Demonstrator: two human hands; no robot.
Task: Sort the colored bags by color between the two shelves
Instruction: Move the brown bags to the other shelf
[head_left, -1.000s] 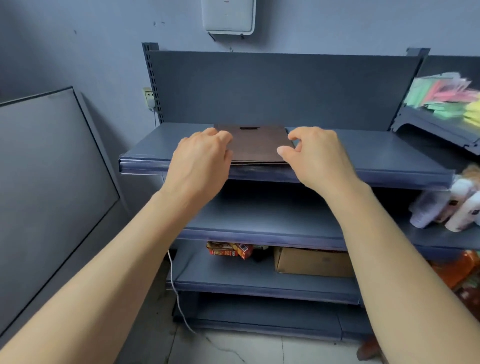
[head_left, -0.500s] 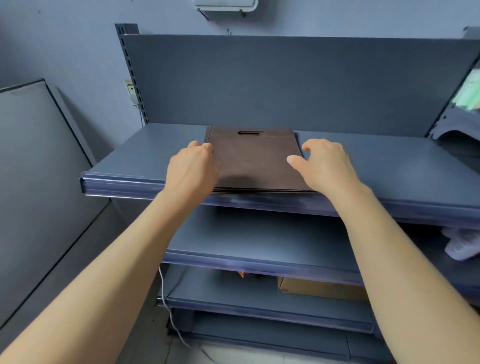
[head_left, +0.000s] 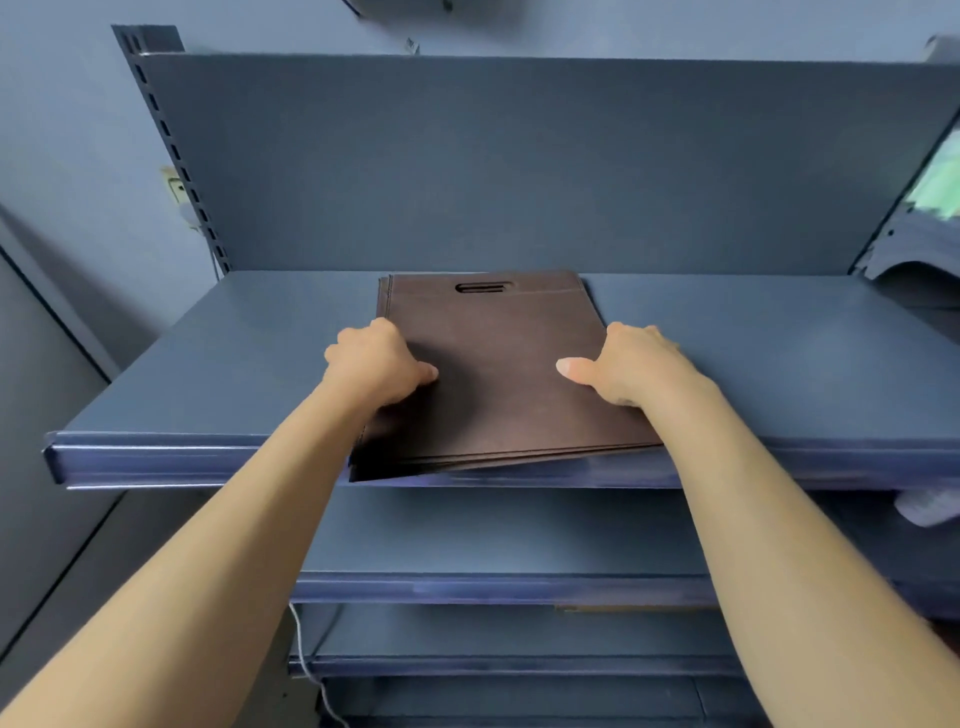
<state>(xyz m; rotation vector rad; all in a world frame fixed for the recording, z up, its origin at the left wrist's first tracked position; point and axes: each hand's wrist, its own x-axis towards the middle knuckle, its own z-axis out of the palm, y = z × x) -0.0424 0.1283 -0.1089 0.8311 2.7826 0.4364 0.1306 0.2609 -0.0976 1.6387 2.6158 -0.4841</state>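
A flat stack of brown bags (head_left: 493, 353) lies in the middle of the top shelf (head_left: 208, 374), with its cut-out handle toward the back panel (head_left: 519, 166). The left hand (head_left: 376, 364) grips the stack's left edge and the right hand (head_left: 636, 366) grips its right edge. The 2 thumbs lie on top and the fingers curl down over the sides, their tips hidden.

The stack's near left corner juts past the shelf's front lip, while the near right corner lies on the shelf just beside the right forearm. The layers fan slightly apart along that front edge. Bare shelf runs wide on both sides of the bags, and a narrow strip is free behind them. How many bags the stack holds cannot be told.

Lower shelves (head_left: 493, 540) show beneath, partly covered by the forearms. At the far right a neighbouring shelf unit (head_left: 904, 260) is cut off by the frame, with something pale green (head_left: 940, 192) on it, too blurred to identify. A white cable (head_left: 311, 670) hangs near the bottom.
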